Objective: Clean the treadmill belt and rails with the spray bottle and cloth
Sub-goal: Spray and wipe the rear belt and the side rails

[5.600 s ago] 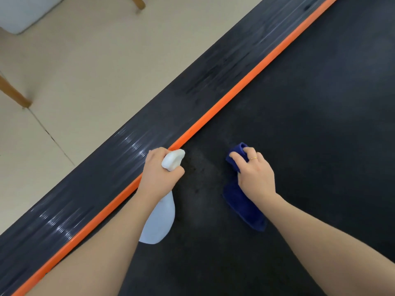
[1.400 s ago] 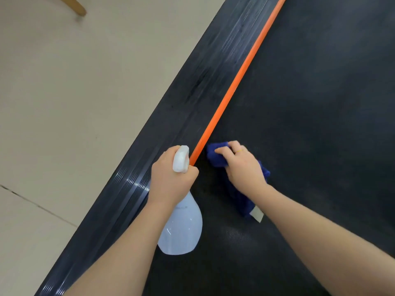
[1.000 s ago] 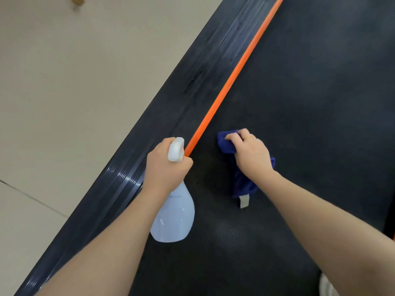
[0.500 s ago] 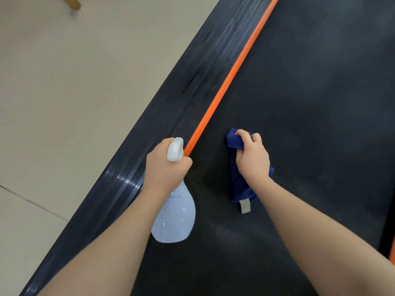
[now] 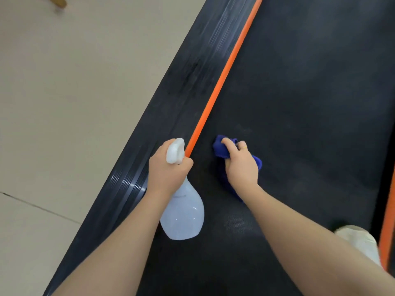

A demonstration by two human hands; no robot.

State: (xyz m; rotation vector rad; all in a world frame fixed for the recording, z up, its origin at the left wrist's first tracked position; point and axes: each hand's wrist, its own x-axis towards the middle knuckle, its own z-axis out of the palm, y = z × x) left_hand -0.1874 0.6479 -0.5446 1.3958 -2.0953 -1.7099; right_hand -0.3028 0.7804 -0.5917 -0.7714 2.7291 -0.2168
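Note:
My left hand (image 5: 168, 171) grips the neck of a translucent white spray bottle (image 5: 183, 212), its nozzle pointing away over the orange stripe (image 5: 222, 80). Its round body hangs below my wrist above the black treadmill belt (image 5: 310, 99). My right hand (image 5: 241, 165) holds a bunched dark blue cloth (image 5: 221, 149) pressed onto the belt, just right of the stripe. The ribbed black side rail (image 5: 188, 82) runs diagonally left of the stripe.
Beige tiled floor (image 5: 74, 92) lies left of the treadmill, with a wooden furniture leg (image 5: 56, 1) at the top left. A white shoe (image 5: 357, 242) stands on the belt at lower right, beside a second orange stripe (image 5: 388, 227).
My right hand has slid the blue cloth on the belt, from beside the orange stripe a little to the right and back. The left hand with the bottle has barely moved.

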